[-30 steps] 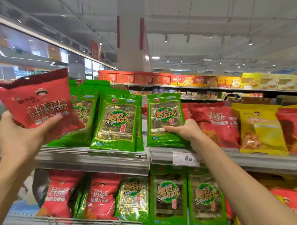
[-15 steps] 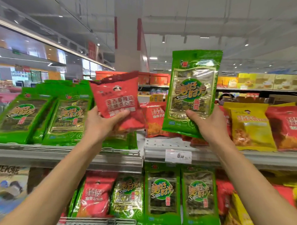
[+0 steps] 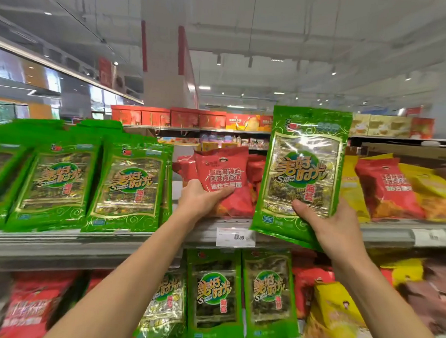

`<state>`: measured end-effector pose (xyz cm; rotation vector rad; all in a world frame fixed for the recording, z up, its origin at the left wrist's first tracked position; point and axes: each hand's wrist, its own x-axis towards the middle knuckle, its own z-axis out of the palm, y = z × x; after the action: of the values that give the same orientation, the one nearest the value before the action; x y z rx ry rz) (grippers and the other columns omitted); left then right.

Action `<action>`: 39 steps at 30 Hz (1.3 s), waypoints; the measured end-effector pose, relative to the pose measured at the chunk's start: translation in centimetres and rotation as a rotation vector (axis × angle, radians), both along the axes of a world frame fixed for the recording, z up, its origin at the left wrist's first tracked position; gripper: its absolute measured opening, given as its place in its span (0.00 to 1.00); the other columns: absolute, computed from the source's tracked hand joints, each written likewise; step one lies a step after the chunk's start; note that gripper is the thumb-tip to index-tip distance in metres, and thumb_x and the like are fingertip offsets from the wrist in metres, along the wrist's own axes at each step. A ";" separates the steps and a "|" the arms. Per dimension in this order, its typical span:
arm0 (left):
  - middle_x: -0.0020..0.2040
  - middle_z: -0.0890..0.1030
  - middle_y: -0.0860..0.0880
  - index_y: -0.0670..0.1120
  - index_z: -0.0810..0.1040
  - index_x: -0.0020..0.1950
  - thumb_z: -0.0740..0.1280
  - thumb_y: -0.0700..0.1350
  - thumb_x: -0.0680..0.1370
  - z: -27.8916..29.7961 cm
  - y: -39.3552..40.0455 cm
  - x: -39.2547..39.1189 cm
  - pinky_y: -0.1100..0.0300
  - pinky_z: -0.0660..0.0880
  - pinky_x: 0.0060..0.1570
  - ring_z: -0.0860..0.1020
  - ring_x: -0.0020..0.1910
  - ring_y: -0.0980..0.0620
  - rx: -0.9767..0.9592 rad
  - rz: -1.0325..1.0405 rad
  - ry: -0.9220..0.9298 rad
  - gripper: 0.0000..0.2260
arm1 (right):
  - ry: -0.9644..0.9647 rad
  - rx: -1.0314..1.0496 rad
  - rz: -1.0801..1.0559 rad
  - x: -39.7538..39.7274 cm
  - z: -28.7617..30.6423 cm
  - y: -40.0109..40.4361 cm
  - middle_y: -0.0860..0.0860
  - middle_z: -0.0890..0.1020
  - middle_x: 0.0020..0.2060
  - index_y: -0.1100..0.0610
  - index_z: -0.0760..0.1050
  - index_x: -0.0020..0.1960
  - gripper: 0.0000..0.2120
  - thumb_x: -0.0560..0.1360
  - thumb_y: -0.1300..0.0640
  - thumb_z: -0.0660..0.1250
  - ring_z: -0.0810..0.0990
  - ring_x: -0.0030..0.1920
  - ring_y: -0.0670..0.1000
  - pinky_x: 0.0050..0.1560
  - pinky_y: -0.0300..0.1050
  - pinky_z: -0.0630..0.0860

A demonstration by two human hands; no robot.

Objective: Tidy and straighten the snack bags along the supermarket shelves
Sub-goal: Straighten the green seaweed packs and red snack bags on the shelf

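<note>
A: Left hand?
B: Curled round the red snack bag, thumb on its front. Carried rightward from the green rows to the gap just left of the other hand, among the red bags.

A: Right hand?
B: Pinched the green seaweed bag by its lower edge, thumb in front. Lifted off the shelf, held upright above the price tag.

A: Meaning?
B: Probably a swap. Red almost home; green not yet with the green rows, far left of both grips.
</note>
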<state>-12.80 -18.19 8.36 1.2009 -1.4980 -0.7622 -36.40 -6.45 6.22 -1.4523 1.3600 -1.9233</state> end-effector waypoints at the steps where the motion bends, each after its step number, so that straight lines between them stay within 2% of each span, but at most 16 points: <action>1: 0.47 0.86 0.50 0.48 0.81 0.53 0.79 0.61 0.65 0.1 0.0 0.1 0.51 0.82 0.50 0.84 0.46 0.50 0.017 -0.022 -0.015 0.24 | 0.005 0.002 0.008 0.3 0.0 0.0 0.46 0.87 0.52 0.51 0.77 0.62 0.21 0.72 0.53 0.78 0.86 0.52 0.49 0.57 0.52 0.81; 5: 0.48 0.86 0.50 0.49 0.81 0.55 0.78 0.58 0.68 1.0 1.1 0.7 0.56 0.82 0.49 0.85 0.44 0.52 0.090 -0.179 -0.057 0.21 | 0.043 -0.027 -0.010 1.9 0.6 -0.4 0.48 0.86 0.54 0.52 0.78 0.61 0.20 0.71 0.54 0.79 0.85 0.55 0.52 0.59 0.53 0.80; 8: 0.45 0.86 0.53 0.51 0.80 0.53 0.76 0.57 0.71 1.5 2.5 2.0 0.59 0.82 0.46 0.85 0.42 0.57 0.050 -0.228 -0.099 0.16 | 0.049 -0.051 -0.013 3.8 1.4 -0.8 0.45 0.87 0.51 0.51 0.79 0.61 0.19 0.72 0.54 0.78 0.85 0.52 0.45 0.58 0.51 0.81; 10: 0.44 0.85 0.55 0.53 0.80 0.54 0.73 0.56 0.74 1.3 3.8 4.1 0.58 0.80 0.48 0.84 0.43 0.58 -0.115 -0.088 -0.157 0.12 | 0.046 -0.053 0.010 5.5 1.9 -1.0 0.42 0.87 0.51 0.50 0.78 0.63 0.21 0.72 0.53 0.78 0.85 0.51 0.42 0.58 0.49 0.80; 12: 0.47 0.85 0.54 0.49 0.82 0.58 0.71 0.55 0.77 0.3 5.2 7.6 0.55 0.80 0.51 0.82 0.45 0.59 -0.326 0.113 -0.232 0.14 | 0.030 -0.043 0.047 7.9 2.4 -1.2 0.43 0.87 0.52 0.49 0.78 0.64 0.22 0.71 0.51 0.78 0.85 0.52 0.44 0.59 0.50 0.79; 16: 0.51 0.81 0.51 0.47 0.82 0.55 0.69 0.54 0.78 -3.5 8.4 17.1 0.52 0.78 0.53 0.80 0.48 0.55 -0.562 0.409 -0.399 0.12 | 0.020 -0.022 0.166 15.6 3.0 -2.3 0.42 0.87 0.50 0.46 0.78 0.58 0.18 0.72 0.52 0.79 0.86 0.50 0.43 0.57 0.49 0.80; 20: 0.60 0.78 0.43 0.43 0.79 0.61 0.68 0.57 0.77 -7.4 10.3 26.1 0.43 0.67 0.68 0.74 0.63 0.42 -0.454 0.752 -0.786 0.21 | 0.150 0.045 0.264 26.0 2.9 -4.1 0.48 0.84 0.57 0.52 0.75 0.64 0.25 0.72 0.47 0.78 0.83 0.57 0.49 0.59 0.45 0.77; 22: 0.67 0.75 0.42 0.44 0.76 0.68 0.66 0.60 0.77 -8.5 11.0 29.2 0.43 0.59 0.74 0.70 0.70 0.42 -0.358 0.772 -0.875 0.25 | 0.244 0.082 0.268 31.1 2.9 -5.4 0.54 0.80 0.64 0.58 0.71 0.68 0.32 0.72 0.45 0.78 0.79 0.63 0.54 0.58 0.43 0.73; 25: 0.76 0.65 0.45 0.50 0.63 0.77 0.57 0.64 0.79 -9.5 11.5 32.2 0.46 0.48 0.78 0.57 0.78 0.46 -0.280 0.723 -1.040 0.30 | 0.292 0.143 0.299 37.6 3.5 -7.2 0.59 0.72 0.73 0.62 0.59 0.77 0.42 0.74 0.45 0.76 0.70 0.73 0.60 0.71 0.50 0.68; 28: 0.79 0.58 0.43 0.49 0.55 0.80 0.53 0.65 0.80 -10.2 11.9 33.1 0.46 0.45 0.78 0.50 0.80 0.45 -0.308 0.655 -1.095 0.32 | 0.337 0.200 0.286 41.8 3.6 -9.0 0.61 0.70 0.75 0.64 0.54 0.80 0.44 0.76 0.46 0.74 0.68 0.74 0.61 0.73 0.55 0.66; 31: 0.79 0.54 0.41 0.48 0.51 0.81 0.55 0.64 0.80 -10.7 11.9 33.6 0.47 0.43 0.78 0.47 0.80 0.43 -0.336 0.609 -1.079 0.34 | 0.332 0.280 0.337 44.2 3.0 -10.2 0.62 0.71 0.73 0.63 0.58 0.75 0.37 0.78 0.46 0.72 0.71 0.72 0.61 0.69 0.53 0.68; 34: 0.78 0.55 0.42 0.48 0.52 0.81 0.55 0.65 0.79 -11.0 11.4 34.1 0.47 0.45 0.78 0.47 0.80 0.43 -0.357 0.609 -1.060 0.35 | 0.331 0.370 0.444 45.5 2.1 -10.7 0.62 0.63 0.78 0.66 0.50 0.80 0.40 0.81 0.47 0.67 0.65 0.77 0.60 0.73 0.51 0.64; 36: 0.77 0.55 0.43 0.48 0.52 0.80 0.54 0.66 0.79 -11.5 11.0 34.1 0.47 0.47 0.79 0.48 0.80 0.43 -0.362 0.620 -1.043 0.35 | 0.380 0.430 0.466 45.6 1.9 -11.1 0.62 0.66 0.77 0.67 0.50 0.80 0.40 0.82 0.46 0.66 0.69 0.74 0.60 0.70 0.53 0.68; 37: 0.77 0.55 0.43 0.48 0.52 0.80 0.54 0.66 0.79 -11.7 10.9 34.1 0.47 0.48 0.78 0.49 0.79 0.43 -0.368 0.625 -1.028 0.35 | 0.436 0.450 0.440 45.5 1.9 -11.2 0.61 0.72 0.72 0.68 0.55 0.78 0.38 0.81 0.46 0.66 0.75 0.66 0.58 0.63 0.51 0.72; 38: 0.77 0.56 0.42 0.48 0.53 0.80 0.55 0.66 0.79 -11.8 10.8 34.0 0.47 0.50 0.78 0.51 0.79 0.42 -0.374 0.632 -1.017 0.35 | 0.503 0.462 0.409 45.3 2.1 -11.2 0.59 0.78 0.63 0.69 0.63 0.74 0.34 0.81 0.45 0.67 0.78 0.55 0.54 0.53 0.48 0.74; 39: 0.76 0.58 0.42 0.47 0.55 0.79 0.56 0.66 0.78 -11.9 10.7 33.9 0.47 0.52 0.77 0.53 0.79 0.41 -0.379 0.640 -1.012 0.35 | 0.567 0.473 0.380 45.1 2.2 -11.2 0.56 0.80 0.52 0.69 0.70 0.66 0.29 0.81 0.44 0.67 0.77 0.45 0.50 0.44 0.45 0.73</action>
<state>21.10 -7.49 -3.52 1.7213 -1.7310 0.6461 8.70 -17.62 8.44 -1.8920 1.4856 -0.9047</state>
